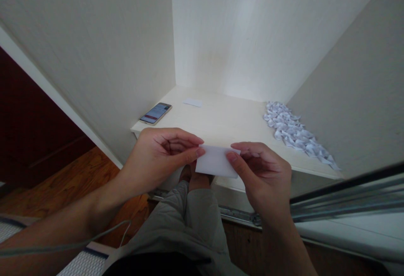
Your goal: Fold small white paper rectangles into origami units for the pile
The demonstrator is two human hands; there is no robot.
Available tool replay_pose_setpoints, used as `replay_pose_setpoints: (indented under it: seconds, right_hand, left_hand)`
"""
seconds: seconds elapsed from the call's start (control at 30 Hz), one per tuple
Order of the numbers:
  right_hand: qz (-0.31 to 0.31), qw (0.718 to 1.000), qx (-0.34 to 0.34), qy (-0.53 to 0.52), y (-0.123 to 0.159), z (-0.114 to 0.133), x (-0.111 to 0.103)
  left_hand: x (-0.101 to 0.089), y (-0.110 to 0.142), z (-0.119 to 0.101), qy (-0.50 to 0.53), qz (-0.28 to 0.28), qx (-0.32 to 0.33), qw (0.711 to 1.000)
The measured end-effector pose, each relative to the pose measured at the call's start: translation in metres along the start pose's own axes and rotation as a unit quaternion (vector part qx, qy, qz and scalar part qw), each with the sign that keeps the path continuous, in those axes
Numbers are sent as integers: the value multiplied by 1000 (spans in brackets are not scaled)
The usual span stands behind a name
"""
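Between my two hands is a small white rectangular piece of paper, held up in front of the shelf's front edge. My left hand pinches its upper left corner between thumb and forefinger. At the upper right corner, my right hand grips the same paper with thumb on the near face and fingers behind. Whether the paper is one layer or folded, I cannot tell. Another flat white paper slip lies toward the back of the shelf.
A white shelf sits inside a pale cabinet. On its left edge lies a phone with a lit screen. Many folded white paper pieces are heaped along the right side. A cable crosses near my left forearm.
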State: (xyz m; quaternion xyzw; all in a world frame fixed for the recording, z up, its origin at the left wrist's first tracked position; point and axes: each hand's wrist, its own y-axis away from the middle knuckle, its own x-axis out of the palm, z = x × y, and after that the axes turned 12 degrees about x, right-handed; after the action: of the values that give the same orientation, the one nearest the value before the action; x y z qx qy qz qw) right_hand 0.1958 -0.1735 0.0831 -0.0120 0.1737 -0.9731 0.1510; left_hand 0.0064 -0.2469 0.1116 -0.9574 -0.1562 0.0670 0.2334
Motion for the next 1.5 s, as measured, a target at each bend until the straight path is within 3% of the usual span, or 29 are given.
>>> replay_pose_setpoints:
  seconds: [0.8,1.07,1.27,1.5]
  right_hand:
    - [13,1000,19,-4,-2,3,1]
    - [117,991,53,20,-9,8,-3]
    - [152,986,57,43,-14,17,2]
    - [215,960,89,157,-21,24,4]
  left_hand:
    - [-4,1,2,-15,7,-6,1000]
    - [-5,3,3,-27,23,3,999]
    - [-7,5,1,-12,32,6,999]
    - [-6,4,2,-35,34,2,999]
